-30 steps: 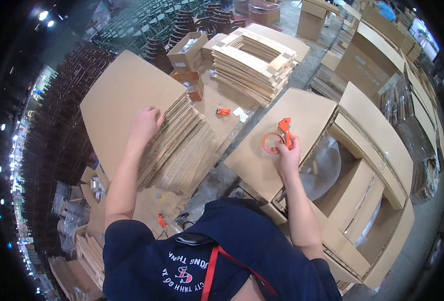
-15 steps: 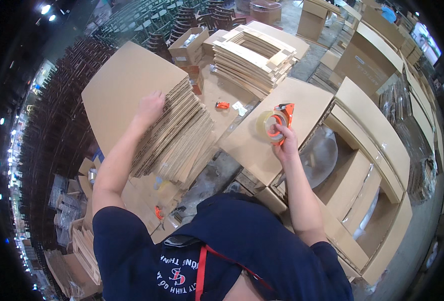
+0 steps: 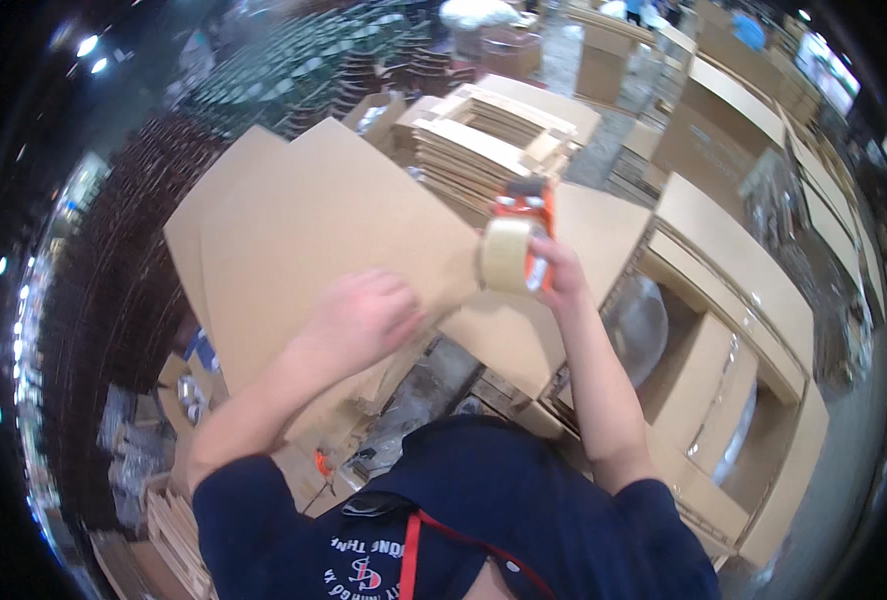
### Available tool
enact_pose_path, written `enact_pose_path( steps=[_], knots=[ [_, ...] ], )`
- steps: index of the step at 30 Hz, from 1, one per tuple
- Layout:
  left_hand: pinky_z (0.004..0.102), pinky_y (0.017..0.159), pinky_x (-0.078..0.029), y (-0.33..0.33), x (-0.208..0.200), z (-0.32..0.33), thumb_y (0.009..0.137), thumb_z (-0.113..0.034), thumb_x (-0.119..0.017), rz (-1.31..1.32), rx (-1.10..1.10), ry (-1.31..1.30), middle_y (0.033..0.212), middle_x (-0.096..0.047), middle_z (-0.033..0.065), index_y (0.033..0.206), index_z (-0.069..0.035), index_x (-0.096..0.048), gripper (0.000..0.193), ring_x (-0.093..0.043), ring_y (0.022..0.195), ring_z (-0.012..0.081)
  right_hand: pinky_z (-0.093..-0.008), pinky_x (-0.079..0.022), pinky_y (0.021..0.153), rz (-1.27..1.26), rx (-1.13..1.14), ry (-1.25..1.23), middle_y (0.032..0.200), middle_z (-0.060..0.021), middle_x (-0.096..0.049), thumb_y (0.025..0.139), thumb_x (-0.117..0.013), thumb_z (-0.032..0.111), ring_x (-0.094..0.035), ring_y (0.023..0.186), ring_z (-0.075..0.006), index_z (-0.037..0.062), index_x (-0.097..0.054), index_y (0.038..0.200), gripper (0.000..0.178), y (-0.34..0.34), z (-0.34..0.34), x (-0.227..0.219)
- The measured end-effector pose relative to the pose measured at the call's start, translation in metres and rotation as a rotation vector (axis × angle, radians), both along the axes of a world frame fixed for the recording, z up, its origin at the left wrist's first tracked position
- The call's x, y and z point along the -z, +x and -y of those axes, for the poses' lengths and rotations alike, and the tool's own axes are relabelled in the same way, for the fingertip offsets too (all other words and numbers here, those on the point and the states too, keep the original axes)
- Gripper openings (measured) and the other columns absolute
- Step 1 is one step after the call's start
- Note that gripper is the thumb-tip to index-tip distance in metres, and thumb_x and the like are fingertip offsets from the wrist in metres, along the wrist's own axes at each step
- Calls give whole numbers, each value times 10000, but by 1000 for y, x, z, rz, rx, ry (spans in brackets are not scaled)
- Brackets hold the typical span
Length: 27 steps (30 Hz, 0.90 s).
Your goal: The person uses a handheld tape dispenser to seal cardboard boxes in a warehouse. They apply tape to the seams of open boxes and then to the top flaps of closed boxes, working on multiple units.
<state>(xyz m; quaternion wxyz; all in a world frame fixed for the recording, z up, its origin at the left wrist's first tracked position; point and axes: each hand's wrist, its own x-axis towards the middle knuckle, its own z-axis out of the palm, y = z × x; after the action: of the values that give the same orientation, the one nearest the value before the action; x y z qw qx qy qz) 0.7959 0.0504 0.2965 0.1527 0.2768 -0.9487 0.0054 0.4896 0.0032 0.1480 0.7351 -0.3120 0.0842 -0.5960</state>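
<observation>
My left hand (image 3: 368, 312) is closed at the near right edge of a flat cardboard sheet (image 3: 303, 220), its fingers curled and slightly blurred. The sheet lies askew over another cardboard sheet (image 3: 198, 215), overhanging the stack to the right. In my right hand (image 3: 563, 275) is an orange tape dispenser (image 3: 546, 215) with a wide roll of clear tape, held upright just beyond the sheet's right corner. Beneath the dispenser is a closed cardboard flap (image 3: 508, 340).
An open carton (image 3: 708, 405) with cardboard inserts and plastic-wrapped contents stands at my right. Stacked cardboard frames (image 3: 493, 130) lie ahead. A large upright carton (image 3: 713, 135) stands far right. Rows of stacked chairs (image 3: 303, 70) fill the far left.
The top cardboard sheet has slid right across the stack with my left hand, covering the stack's edges. The tape dispenser has shifted left and turned in my right hand.
</observation>
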Motion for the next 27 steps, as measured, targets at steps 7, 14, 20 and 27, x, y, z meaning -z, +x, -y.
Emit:
enact_pose_path(
  steps=[7,14,20,27],
  knots=[
    [550,1103,-506,179,54,-63,1063,-463,-670,-29,-1255,16,1413,-692,293,1477,28,-641,643,-662,1280,480,-300,-551,816,-549,-346,174,1115,-37,-751,911,-809,91,-682,967,-109,73,-721,1323,422,9,-9,29],
    [477,1168,-494,170,120,-87,1091,-568,-617,-91,-1430,192,1482,-659,313,1463,114,-599,778,-632,1383,444,-324,-525,717,-828,-5,207,1008,-39,-693,815,-841,104,-640,874,-138,49,-704,1246,456,-1,-86,22],
    [437,1151,-508,1,82,-8,1108,-307,-705,-827,-825,144,1523,-633,210,1624,21,-493,647,-642,1351,307,-326,-580,966,-397,553,365,1220,-67,-716,855,-742,-24,-698,1118,-154,18,-627,1416,574,-154,-231,-17],
    [444,953,-642,-239,117,6,1095,-287,-678,-967,-260,1071,1421,-658,147,1530,-14,-483,549,-722,1196,278,-410,-550,1113,-297,1104,452,1484,-112,-599,961,-725,-7,-622,1351,-223,21,-413,1629,738,-159,-341,-11]
  ],
)
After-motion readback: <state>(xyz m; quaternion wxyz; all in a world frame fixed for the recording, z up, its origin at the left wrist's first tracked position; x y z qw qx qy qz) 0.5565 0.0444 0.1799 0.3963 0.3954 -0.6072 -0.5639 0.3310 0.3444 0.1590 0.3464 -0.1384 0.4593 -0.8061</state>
